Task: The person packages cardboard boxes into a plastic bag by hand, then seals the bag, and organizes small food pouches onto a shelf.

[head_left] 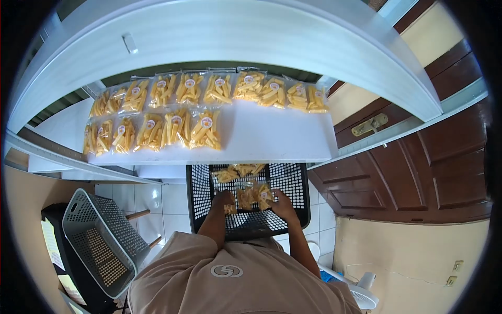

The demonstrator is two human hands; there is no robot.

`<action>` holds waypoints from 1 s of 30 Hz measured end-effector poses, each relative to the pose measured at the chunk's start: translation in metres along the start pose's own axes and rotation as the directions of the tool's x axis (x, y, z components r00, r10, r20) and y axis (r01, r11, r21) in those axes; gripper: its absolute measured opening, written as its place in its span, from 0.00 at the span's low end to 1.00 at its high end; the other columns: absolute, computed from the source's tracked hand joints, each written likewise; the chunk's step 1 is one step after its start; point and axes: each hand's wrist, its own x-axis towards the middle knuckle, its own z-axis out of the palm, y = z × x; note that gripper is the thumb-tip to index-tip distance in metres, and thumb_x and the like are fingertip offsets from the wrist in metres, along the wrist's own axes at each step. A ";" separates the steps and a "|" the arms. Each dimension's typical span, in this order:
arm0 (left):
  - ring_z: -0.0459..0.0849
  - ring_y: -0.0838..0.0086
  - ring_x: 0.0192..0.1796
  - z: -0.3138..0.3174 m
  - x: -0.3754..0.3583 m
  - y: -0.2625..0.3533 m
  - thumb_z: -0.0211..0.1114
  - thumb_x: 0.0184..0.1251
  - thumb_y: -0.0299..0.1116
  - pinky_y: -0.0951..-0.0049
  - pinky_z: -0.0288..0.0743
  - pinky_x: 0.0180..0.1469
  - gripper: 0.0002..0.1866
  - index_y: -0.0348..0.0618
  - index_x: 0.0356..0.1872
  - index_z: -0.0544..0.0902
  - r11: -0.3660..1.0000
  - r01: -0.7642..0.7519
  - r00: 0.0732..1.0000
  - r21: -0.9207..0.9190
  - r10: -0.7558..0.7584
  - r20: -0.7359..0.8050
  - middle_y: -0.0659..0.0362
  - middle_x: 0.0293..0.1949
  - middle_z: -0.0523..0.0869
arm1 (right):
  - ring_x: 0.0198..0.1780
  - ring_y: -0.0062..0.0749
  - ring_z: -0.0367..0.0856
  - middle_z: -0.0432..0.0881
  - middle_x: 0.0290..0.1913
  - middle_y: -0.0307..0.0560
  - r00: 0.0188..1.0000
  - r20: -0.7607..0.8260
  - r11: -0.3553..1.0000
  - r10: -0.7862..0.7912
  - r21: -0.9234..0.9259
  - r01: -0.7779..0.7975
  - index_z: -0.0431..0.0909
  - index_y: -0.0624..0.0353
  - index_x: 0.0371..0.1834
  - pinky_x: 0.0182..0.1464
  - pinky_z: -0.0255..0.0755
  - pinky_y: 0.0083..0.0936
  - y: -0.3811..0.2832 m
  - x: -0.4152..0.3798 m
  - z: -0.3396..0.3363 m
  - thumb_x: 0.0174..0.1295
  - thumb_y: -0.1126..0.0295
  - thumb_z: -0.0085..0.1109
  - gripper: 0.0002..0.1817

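Observation:
Both of my hands reach down into a black perforated crate (300,183) below the shelf. My right hand (282,204) holds the edge of a clear snack bag with a round label (264,197). My left hand (224,199) is bent at the crate's left part, fingers curled by another bag (230,209); its grip is partly hidden. Between the hands lies a darker bag (247,197). More yellow snack bags (226,175) lie farther back in the crate. On the white shelf (272,136) stand two rows of similar labelled bags (205,131).
A grey perforated basket (112,240) leans at the left. White shelf beams (225,31) arch overhead. A brown door (408,167) with a metal handle (370,124) is at the right. A white fan (363,293) stands at the lower right, near a wall socket (451,280).

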 end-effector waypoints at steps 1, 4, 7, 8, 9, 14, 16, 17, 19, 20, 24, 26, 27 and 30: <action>0.75 0.54 0.62 0.003 -0.005 0.001 0.77 0.41 0.62 0.53 0.67 0.65 0.50 0.35 0.61 0.72 1.000 -0.008 1.000 0.002 0.008 -0.011 0.48 0.58 0.78 | 0.44 0.42 0.86 0.82 0.49 0.57 1.000 -0.010 1.000 -0.014 0.024 0.014 0.72 0.61 0.57 0.46 0.79 0.31 0.003 -0.002 0.003 0.58 0.67 0.67 0.24; 0.74 0.52 0.64 -0.001 -0.024 0.007 0.77 0.37 0.67 0.52 0.66 0.66 0.63 0.30 0.68 0.61 0.940 0.274 0.914 -0.205 -0.321 -0.250 0.45 0.62 0.74 | 0.45 0.36 0.84 0.82 0.48 0.55 1.000 0.018 0.991 -0.017 0.129 0.014 0.71 0.61 0.59 0.46 0.79 0.30 0.002 -0.005 0.005 0.59 0.68 0.67 0.25; 0.86 0.56 0.49 -0.002 -0.025 -0.002 0.82 0.34 0.57 0.53 0.74 0.58 0.69 0.29 0.71 0.47 0.898 0.191 0.910 -0.397 -0.313 -0.270 0.41 0.45 0.85 | 0.45 0.33 0.83 0.82 0.48 0.54 0.994 0.061 0.981 0.086 0.169 -0.095 0.71 0.59 0.61 0.45 0.78 0.28 -0.013 -0.011 -0.005 0.60 0.66 0.67 0.26; 0.86 0.56 0.49 -0.001 -0.014 -0.002 0.82 0.34 0.57 0.53 0.74 0.58 0.69 0.29 0.71 0.47 0.893 0.196 0.907 -0.406 -0.322 -0.271 0.41 0.45 0.85 | 0.45 0.34 0.83 0.83 0.48 0.54 0.997 0.039 0.976 0.064 0.204 -0.071 0.72 0.59 0.60 0.45 0.78 0.28 -0.014 -0.011 -0.004 0.60 0.65 0.67 0.26; 0.86 0.55 0.49 -0.002 -0.002 -0.003 0.82 0.34 0.56 0.55 0.77 0.55 0.69 0.29 0.72 0.48 0.913 0.169 0.929 -0.372 -0.274 -0.250 0.42 0.45 0.86 | 0.45 0.34 0.83 0.82 0.48 0.54 0.994 0.064 0.977 0.090 0.188 -0.101 0.72 0.59 0.59 0.45 0.78 0.28 -0.014 -0.011 -0.007 0.60 0.65 0.67 0.25; 0.83 0.54 0.50 -0.058 -0.038 0.037 0.81 0.37 0.50 0.61 0.77 0.52 0.52 0.37 0.64 0.65 0.935 -0.237 0.874 -0.263 0.087 -0.479 0.43 0.51 0.82 | 0.44 0.34 0.82 0.81 0.48 0.54 0.986 0.079 0.979 0.145 0.135 -0.155 0.71 0.61 0.58 0.44 0.77 0.28 -0.013 0.002 0.001 0.61 0.60 0.66 0.26; 0.82 0.54 0.50 -0.115 -0.094 0.075 0.81 0.38 0.50 0.61 0.76 0.51 0.48 0.38 0.60 0.67 0.909 -0.267 0.929 -0.321 0.154 -0.337 0.43 0.50 0.81 | 0.45 0.33 0.81 0.81 0.46 0.52 0.981 0.091 0.885 0.172 0.423 -0.194 0.71 0.62 0.58 0.47 0.76 0.30 -0.009 0.009 0.016 0.63 0.57 0.65 0.26; 0.82 0.54 0.49 -0.127 -0.114 0.087 0.80 0.38 0.50 0.61 0.75 0.49 0.45 0.39 0.56 0.68 0.877 -0.299 0.951 -0.377 0.241 -0.195 0.44 0.49 0.81 | 0.46 0.31 0.80 0.81 0.44 0.49 0.996 0.017 0.927 0.083 0.365 -0.083 0.72 0.63 0.57 0.47 0.76 0.28 -0.001 0.014 0.026 0.64 0.58 0.64 0.25; 0.81 0.55 0.49 -0.138 -0.149 0.105 0.80 0.39 0.51 0.61 0.75 0.48 0.43 0.40 0.54 0.68 0.876 -0.326 0.941 -0.356 0.265 -0.211 0.45 0.48 0.80 | 0.46 0.30 0.80 0.81 0.45 0.49 0.999 0.010 0.956 0.038 0.289 -0.039 0.72 0.63 0.57 0.46 0.76 0.27 -0.007 0.018 0.031 0.65 0.58 0.63 0.24; 0.81 0.57 0.48 -0.139 -0.155 0.107 0.80 0.41 0.51 0.62 0.74 0.46 0.41 0.42 0.53 0.68 0.873 -0.357 0.929 -0.331 0.295 -0.225 0.46 0.47 0.80 | 0.46 0.29 0.80 0.81 0.45 0.49 1.000 0.001 0.978 -0.005 0.210 0.005 0.72 0.63 0.57 0.46 0.76 0.26 -0.013 0.021 0.032 0.65 0.59 0.63 0.23; 0.81 0.57 0.49 -0.095 -0.140 0.093 0.78 0.47 0.48 0.61 0.74 0.47 0.37 0.42 0.54 0.70 0.920 -0.309 0.951 -0.243 0.298 -0.082 0.47 0.48 0.81 | 0.44 0.27 0.81 0.83 0.43 0.46 0.966 0.249 0.948 -0.071 0.318 -0.012 0.77 0.63 0.52 0.44 0.76 0.25 -0.047 0.020 0.000 0.65 0.58 0.63 0.21; 0.82 0.57 0.48 -0.087 -0.130 0.085 0.78 0.46 0.46 0.62 0.75 0.47 0.37 0.42 0.55 0.71 0.919 -0.349 0.936 -0.184 0.352 -0.014 0.48 0.48 0.82 | 0.38 0.24 0.83 0.84 0.38 0.43 0.956 0.281 0.916 -0.080 0.399 -0.041 0.80 0.63 0.45 0.41 0.77 0.21 -0.088 0.017 -0.042 0.66 0.62 0.62 0.14; 0.83 0.57 0.47 -0.083 -0.128 0.085 0.78 0.44 0.45 0.62 0.76 0.46 0.37 0.41 0.56 0.72 0.911 -0.388 0.915 -0.136 0.399 0.062 0.49 0.48 0.82 | 0.36 0.23 0.83 0.84 0.38 0.42 0.970 0.232 0.881 -0.071 0.471 -0.048 0.81 0.62 0.44 0.40 0.77 0.20 -0.104 0.019 -0.062 0.66 0.63 0.61 0.13; 0.83 0.57 0.48 -0.097 -0.134 0.086 0.76 0.46 0.41 0.60 0.76 0.46 0.32 0.45 0.54 0.75 0.904 -0.417 0.897 -0.092 0.426 0.117 0.51 0.49 0.83 | 0.31 0.19 0.80 0.82 0.28 0.39 0.979 -0.166 0.852 -0.118 0.489 0.186 0.80 0.63 0.38 0.34 0.75 0.19 -0.112 0.054 -0.119 0.65 0.70 0.56 0.07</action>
